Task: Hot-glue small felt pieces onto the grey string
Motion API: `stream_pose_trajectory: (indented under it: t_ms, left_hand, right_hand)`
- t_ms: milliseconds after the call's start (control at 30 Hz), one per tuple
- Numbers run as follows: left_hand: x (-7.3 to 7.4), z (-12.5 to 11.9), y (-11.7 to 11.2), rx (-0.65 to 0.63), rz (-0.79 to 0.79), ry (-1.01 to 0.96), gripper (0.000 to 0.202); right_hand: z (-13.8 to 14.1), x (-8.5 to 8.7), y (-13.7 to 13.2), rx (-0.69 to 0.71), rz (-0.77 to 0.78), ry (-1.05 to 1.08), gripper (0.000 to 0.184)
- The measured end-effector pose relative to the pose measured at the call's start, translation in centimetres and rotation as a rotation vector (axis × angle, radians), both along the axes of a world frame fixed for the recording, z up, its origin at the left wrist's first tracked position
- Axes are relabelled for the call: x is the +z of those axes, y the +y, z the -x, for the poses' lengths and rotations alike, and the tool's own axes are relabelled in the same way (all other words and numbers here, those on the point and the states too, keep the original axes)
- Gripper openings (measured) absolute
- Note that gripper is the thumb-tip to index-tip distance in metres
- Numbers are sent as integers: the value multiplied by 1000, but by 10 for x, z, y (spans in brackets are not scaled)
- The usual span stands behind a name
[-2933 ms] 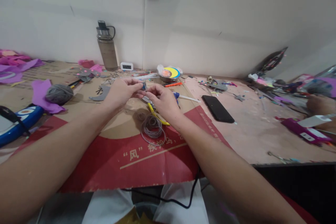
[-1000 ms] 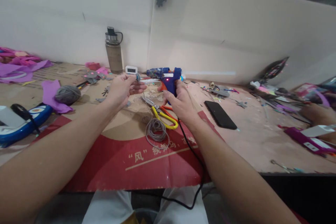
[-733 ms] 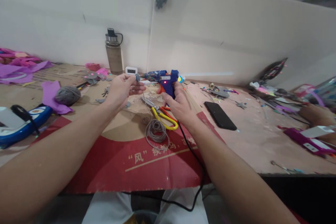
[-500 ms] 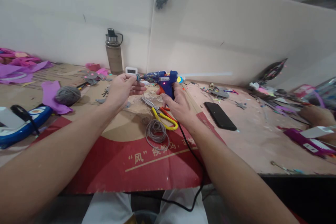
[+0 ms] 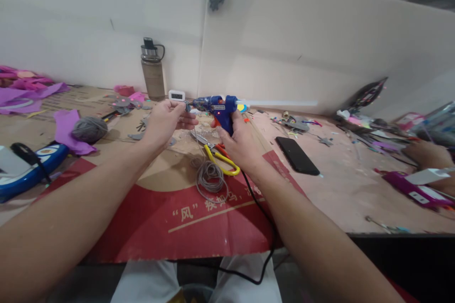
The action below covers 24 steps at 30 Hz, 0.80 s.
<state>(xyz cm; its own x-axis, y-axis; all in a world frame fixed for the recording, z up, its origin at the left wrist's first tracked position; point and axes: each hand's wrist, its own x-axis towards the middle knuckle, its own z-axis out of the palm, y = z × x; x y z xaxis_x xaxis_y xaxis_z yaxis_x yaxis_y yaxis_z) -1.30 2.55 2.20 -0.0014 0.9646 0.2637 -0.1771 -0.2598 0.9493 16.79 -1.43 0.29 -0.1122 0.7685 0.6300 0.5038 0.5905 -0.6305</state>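
Observation:
My right hand point(image 5: 239, 138) is wrapped round the handle of a blue hot glue gun point(image 5: 223, 112), its small red light lit and a clear glue stick point(image 5: 277, 102) jutting from the back. The nozzle points left, touching or almost touching a small grey piece point(image 5: 187, 106) pinched between thumb and finger of my left hand point(image 5: 170, 119). What kind of piece it is I cannot make out. A thin cord hangs below the left fingers, toward a loose coil of grey cord point(image 5: 211, 177) on red cardboard. Scissors point(image 5: 227, 166) with yellow and orange handles lie beneath the glue gun.
A water bottle point(image 5: 152, 72) and a small white clock point(image 5: 177, 96) stand at the wall. Left are a grey yarn ball point(image 5: 89, 129) and purple felt point(image 5: 68, 128). Right lie a black phone point(image 5: 297, 155) and a co-worker's hand point(image 5: 428, 154). The glue gun's black cable point(image 5: 265, 210) crosses the front edge.
The glue gun has shifted very slightly left, its trigger now less visible and the glue stick showing more plainly behind it. The whole view has drifted a little; both hands keep their holds.

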Motion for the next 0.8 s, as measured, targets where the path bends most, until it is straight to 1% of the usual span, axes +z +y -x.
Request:
stream_pose_trajectory:
  t_ms: [200,333,467,600,800]
  left_hand:
    - [1,0,0,42,15,-28,14]
    - [1,-1,1,21,-4,-23,14]
    - [-1,-1,0,4,14,-6,16]
    - [0,-1,-1,15,-7,-16,14]
    - [2,0,0,35,15,-29,13]
  right_hand:
    - [0,-2,2,6,-1,-27,36]
    - [-1,-3,2,-3,-14,-23,38]
    - [-1,-3,3,-21,-20,-23,39]
    - [-1,-2,2,-22,-17,-35,44]
    - [0,-1,0,-21,-1,-61,48]
